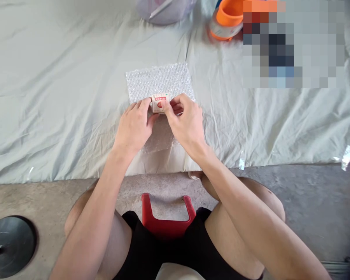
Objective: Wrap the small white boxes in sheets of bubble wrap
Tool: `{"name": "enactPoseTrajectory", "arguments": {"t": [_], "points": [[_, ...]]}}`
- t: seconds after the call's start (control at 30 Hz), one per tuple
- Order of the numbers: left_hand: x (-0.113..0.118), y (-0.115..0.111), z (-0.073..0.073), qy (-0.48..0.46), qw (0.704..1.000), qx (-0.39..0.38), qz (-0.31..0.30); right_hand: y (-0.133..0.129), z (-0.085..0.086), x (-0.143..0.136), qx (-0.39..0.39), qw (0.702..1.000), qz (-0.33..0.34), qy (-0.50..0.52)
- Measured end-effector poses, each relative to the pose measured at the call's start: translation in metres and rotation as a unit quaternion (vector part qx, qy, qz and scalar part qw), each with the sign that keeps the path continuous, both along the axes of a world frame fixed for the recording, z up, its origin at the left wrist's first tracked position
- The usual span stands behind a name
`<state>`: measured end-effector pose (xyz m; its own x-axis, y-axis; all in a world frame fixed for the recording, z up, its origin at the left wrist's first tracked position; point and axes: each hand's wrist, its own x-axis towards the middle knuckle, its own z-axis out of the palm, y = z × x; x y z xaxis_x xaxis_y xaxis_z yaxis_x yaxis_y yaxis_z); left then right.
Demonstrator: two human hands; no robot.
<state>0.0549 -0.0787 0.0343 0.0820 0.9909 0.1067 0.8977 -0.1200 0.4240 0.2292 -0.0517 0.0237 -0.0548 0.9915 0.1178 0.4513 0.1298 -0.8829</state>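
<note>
Holds a small printed box (157,107) in a narrow grip between left hand (135,124) and right hand (188,118), with right thumb pressed on its printed face and left fingers and thumb at its left side. Has it over a bubble-wrap sheet (160,77), near the middle of the cloth's (61,97) near edge. Shows farther back a purplish container (169,13) and, to its right, a blurred orange item (230,13), perhaps a cup. Sits above a red stool (169,227), below the near edge.
</note>
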Motion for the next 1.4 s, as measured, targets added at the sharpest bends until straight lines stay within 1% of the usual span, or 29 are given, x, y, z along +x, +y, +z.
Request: {"name": "enactPoseTrajectory", "arguments": {"t": [0.13, 0.27, 0.43, 0.53, 0.63, 0.8, 0.93, 1.0, 1.07, 1.17, 1.23, 1.27, 1.33, 1.4], "points": [[0.004, 0.005, -0.006, 0.008, 0.999, 0.032, 0.008, -0.003, -0.004, 0.0, 0.036, 0.997, 0.005, -0.061], [0.008, 0.008, -0.009, 0.009, 0.998, 0.052, 0.019, -0.003, -0.007, 0.003, 0.039, 0.995, 0.017, -0.09], [0.01, 0.009, -0.011, 0.003, 0.998, 0.046, 0.033, -0.003, -0.007, 0.006, 0.035, 0.993, 0.026, -0.113], [0.009, 0.009, -0.012, -0.018, 0.998, 0.05, 0.03, -0.004, -0.006, 0.006, 0.034, 0.992, 0.027, -0.119], [0.007, 0.008, -0.011, -0.04, 0.998, 0.043, 0.024, -0.005, -0.004, 0.005, 0.031, 0.991, 0.028, -0.124], [0.007, 0.005, -0.007, -0.057, 0.998, 0.019, 0.031, -0.004, 0.0, 0.005, 0.013, 0.989, 0.044, -0.141], [0.012, 0.004, -0.005, -0.038, 0.999, 0.008, 0.032, -0.005, -0.002, 0.005, 0.016, 0.989, 0.04, -0.142], [0.012, 0.003, -0.005, -0.024, 0.999, 0.017, 0.038, -0.005, -0.005, 0.005, 0.023, 0.989, 0.038, -0.138], [0.007, 0.001, -0.007, -0.028, 0.997, 0.045, 0.062, -0.005, -0.007, 0.007, 0.037, 0.99, 0.033, -0.13], [-0.01, -0.001, -0.012, -0.07, 0.984, 0.087, 0.14, -0.004, -0.01, 0.014, 0.066, 0.991, 0.021, -0.118], [-0.022, -0.001, -0.016, -0.1, 0.971, 0.09, 0.196, -0.002, -0.012, 0.02, 0.072, 0.991, 0.013, -0.116], [-0.026, -0.001, -0.018, -0.118, 0.967, 0.08, 0.211, 0.0, -0.014, 0.024, 0.067, 0.991, 0.008, -0.116], [-0.029, 0.001, -0.021, -0.161, 0.962, 0.054, 0.215, 0.004, -0.021, 0.03, 0.053, 0.992, -0.001, -0.118], [-0.026, 0.003, -0.022, -0.197, 0.958, 0.041, 0.202, 0.008, -0.031, 0.036, 0.043, 0.992, -0.011, -0.119]]}}
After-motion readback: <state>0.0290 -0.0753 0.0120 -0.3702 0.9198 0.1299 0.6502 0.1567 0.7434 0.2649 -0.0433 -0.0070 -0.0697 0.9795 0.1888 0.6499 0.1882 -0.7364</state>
